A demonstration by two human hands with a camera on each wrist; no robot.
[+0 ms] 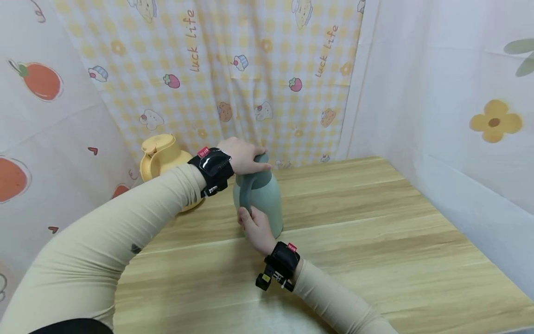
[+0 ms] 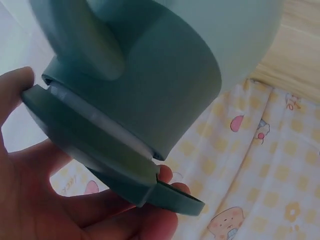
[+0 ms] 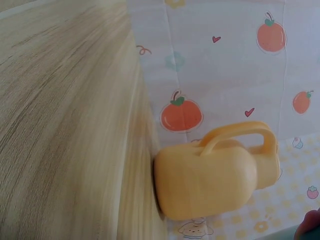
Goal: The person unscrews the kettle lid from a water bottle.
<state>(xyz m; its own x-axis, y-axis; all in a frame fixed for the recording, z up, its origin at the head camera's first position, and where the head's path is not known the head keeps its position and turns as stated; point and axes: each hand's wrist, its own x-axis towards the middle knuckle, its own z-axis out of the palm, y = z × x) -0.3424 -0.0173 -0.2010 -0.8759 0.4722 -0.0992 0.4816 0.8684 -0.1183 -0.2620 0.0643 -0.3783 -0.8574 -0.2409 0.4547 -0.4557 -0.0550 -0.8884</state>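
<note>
With the left grip [image 1: 241, 155] curled round the lid [image 2: 95, 145] and the right grip [image 1: 259, 231] closed on the handle [image 1: 246, 190], the green jug [image 1: 268, 202] stands on the worktop [image 1: 359, 232], apparently at lid-working, the next move calling for a braced handle

A snug, creased beige left sleeve [image 1: 104, 241], marked with a single small dark patch [image 1: 135, 248], and a matching right sleeve [image 1: 342, 306] reach me through the head camera. A black left wristband [image 1: 214, 169], glossy on top, and a black right wristband [image 1: 283, 260], fitted with a small black box [image 1: 263, 282] bearing a yellow square [image 1: 265, 278], sit behind a bare left hand [image 1: 242, 155] and bare right hand [image 1: 258, 229]. Red tags [image 1: 203, 152] top both bands, and I find their pale lettering too small to read.
</note>
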